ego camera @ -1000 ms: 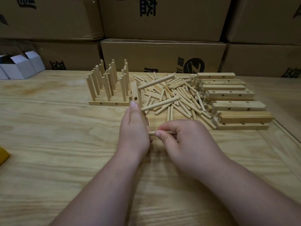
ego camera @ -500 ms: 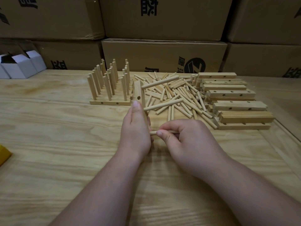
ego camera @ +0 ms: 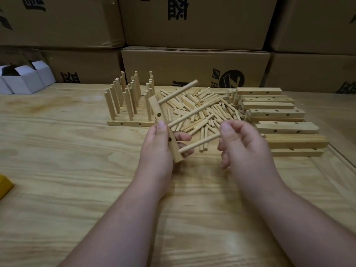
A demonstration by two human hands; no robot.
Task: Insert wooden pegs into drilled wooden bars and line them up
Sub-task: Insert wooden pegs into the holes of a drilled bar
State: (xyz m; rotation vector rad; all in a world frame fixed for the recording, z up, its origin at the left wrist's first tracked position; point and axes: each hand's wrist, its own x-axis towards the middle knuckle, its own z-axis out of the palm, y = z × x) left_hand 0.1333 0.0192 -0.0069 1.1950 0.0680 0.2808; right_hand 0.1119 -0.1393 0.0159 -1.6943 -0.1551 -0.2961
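My left hand [ego camera: 156,151] grips a drilled wooden bar [ego camera: 158,110], held tilted above the table. Three pegs stick out of it to the right; the lowest peg [ego camera: 200,143] sits in the hole nearest me. My right hand [ego camera: 244,143] is at that peg's far end, the thumb touching its tip and the other fingers loosely curled. Behind the hands lies a heap of loose pegs [ego camera: 204,108]. To the left of the heap, finished bars with upright pegs [ego camera: 127,105] stand lined up. Empty drilled bars [ego camera: 273,113] are stacked to the right.
The wooden table [ego camera: 77,170] has a raised edge strip at the right [ego camera: 342,160]. Cardboard boxes [ego camera: 194,68] wall off the back. Small white boxes [ego camera: 23,79] stand at the far left, and a yellow object [ego camera: 4,186] lies at the left edge.
The third peg went from my right hand's pinch into the bar. My left hand lifted and tilted the bar, showing all three pegs. My right hand slid right to the peg's end.
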